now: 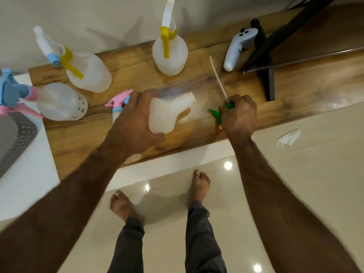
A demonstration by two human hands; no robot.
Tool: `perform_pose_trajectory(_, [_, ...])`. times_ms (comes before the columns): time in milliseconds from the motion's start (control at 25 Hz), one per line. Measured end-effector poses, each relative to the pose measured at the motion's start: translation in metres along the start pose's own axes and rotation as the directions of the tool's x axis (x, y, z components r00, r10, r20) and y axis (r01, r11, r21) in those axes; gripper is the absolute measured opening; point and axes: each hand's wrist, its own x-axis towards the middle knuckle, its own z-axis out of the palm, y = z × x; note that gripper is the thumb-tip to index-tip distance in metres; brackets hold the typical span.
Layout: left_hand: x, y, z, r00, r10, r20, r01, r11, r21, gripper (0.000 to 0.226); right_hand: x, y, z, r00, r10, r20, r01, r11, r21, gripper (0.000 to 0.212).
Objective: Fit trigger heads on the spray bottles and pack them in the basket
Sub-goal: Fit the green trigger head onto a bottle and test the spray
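Forearms fill the near field; bare feet and glossy floor tiles show below them. Left hand (136, 117) grip is wrapped around the base of an uncapped bottle (167, 113), which lies tilted on its side over the table (197, 134), open neck pointing right toward the other hand. Whether it's lifted or resting, can't tell, the frame is motion-blurred. Right hand (239, 115) grip is closed on a green trigger head (216, 114), with its white dip tube (217, 78) sticking up and away.

Handling, my read: bottle is empty translucent plastic, so light and thin-walled; it'll flex if squeezed and spin when torqued. Hold the body low and firm, and turn the head by its collar, not the lever. Dip tube is thin and floppy, so feed it into the neck first.

Count:
- bottles with heads fitted: 3. Two yellow-collared ones stand at the back (88, 73) (170, 54); one pink-and-blue (59, 101) leans at far left.
- bare bottles: 1, in hand.
- loose heads: 2. The green one, plus a pink-and-blue head (118, 103) lying just beside the left hand.
- basket (15, 134): 1, grey, left edge, mostly out of frame.
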Motion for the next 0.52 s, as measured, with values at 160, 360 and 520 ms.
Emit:
perform_pose_trajectory(160, [0.016, -0.008, -0.007, 0.997, 0.07, -0.028, -0.067, 0.992, 0.111, 0.103, -0.034, 0.037, -0.031, 0.976, -0.203, 0.082, 0.195, 0.976, 0.101, 0.03])
perform_pose_trajectory(360, [0.022, -0.008, -0.008, 0.991, 0.137, -0.002, -0.135, 0.975, 0.177, 0.104, -0.076, 0.065, -0.054, 0.933, -0.356, 0.053, 0.354, 0.934, 0.049, 0.028])
perform_pose_trajectory(520, [0.018, -0.007, -0.002, 0.99, 0.141, -0.021, -0.133, 0.967, 0.216, 0.104, -0.079, 0.065, -0.057, 0.912, -0.41, 0.034, 0.41, 0.912, 0.012, 0.024])
